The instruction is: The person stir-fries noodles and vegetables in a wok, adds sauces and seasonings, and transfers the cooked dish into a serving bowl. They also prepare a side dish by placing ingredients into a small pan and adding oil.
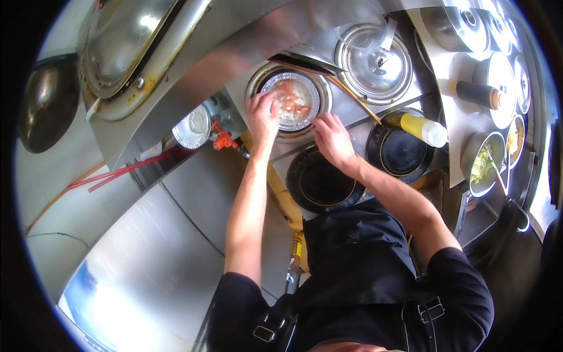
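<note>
We take the round foil tray [291, 101] of orange-pink food as our landmark; it sits in a round well of the steel counter [176, 234], straight ahead of us. Our left hand [262, 115] rests on the tray's left rim, fingers curled loosely over the edge and touching the foil; whether they actually pinch it we cannot tell. Our right hand [332, 138] lies at the tray's lower right edge, fingers stretched toward the rim and only slightly bent, holding nothing that we can see.

Just below the tray, toward us, lies a black plate with a gold ring [319, 182], and a second black plate [402, 151] lies to the tray's lower right. A yellow squeeze bottle [421, 128] lies on its side at that second plate's upper edge. Right of the tray sits a steel lid with a knob [375, 61], and a pair of chopsticks [353, 98] slants between tray and lid. Left of the tray stands a small foil-covered cup [192, 126] beside an orange valve handle [221, 139]. Far right of the tray, a steel pot of pale green chopped vegetables [484, 161] stands.
</note>
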A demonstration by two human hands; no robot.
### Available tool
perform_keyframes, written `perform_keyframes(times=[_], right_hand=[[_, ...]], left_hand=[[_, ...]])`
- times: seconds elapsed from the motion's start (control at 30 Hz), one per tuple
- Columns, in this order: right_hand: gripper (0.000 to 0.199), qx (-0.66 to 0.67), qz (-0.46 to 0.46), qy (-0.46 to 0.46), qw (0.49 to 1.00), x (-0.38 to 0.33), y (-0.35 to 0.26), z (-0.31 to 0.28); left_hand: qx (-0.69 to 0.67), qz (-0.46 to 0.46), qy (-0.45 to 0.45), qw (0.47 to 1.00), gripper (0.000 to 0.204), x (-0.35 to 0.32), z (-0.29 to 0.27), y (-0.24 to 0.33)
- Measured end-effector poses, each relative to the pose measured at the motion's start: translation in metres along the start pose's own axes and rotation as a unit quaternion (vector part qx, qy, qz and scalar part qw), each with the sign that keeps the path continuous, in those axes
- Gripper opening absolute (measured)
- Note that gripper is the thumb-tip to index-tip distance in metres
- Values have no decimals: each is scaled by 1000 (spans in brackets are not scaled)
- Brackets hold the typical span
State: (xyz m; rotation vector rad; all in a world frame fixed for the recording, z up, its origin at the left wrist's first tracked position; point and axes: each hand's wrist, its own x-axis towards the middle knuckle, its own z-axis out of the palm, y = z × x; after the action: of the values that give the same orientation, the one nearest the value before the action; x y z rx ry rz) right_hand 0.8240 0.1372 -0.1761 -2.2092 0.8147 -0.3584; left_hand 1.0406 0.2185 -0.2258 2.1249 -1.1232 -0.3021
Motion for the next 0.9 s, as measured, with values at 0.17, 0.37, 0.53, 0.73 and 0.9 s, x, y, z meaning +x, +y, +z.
perform_keyframes(times=[0.17,0.37,0.53,0.73,0.9], right_hand=[[32,-91,-12,-56,994,77,4,54],[53,-170,-76,-184,965,86,5,64],[58,-244,-137,-141,950,106,9,60],[46,-195,-174,-131,956,113,10,51],[30,-169,-88,-98,977,94,22,42]], left_hand=[[156,119,-69,978,29,3,4,8],[215,77,-78,970,25,-14,-18,3],[178,82,-65,979,27,-15,-11,2],[174,71,-38,981,27,-9,-1,6],[165,72,-30,983,20,-11,5,8]])
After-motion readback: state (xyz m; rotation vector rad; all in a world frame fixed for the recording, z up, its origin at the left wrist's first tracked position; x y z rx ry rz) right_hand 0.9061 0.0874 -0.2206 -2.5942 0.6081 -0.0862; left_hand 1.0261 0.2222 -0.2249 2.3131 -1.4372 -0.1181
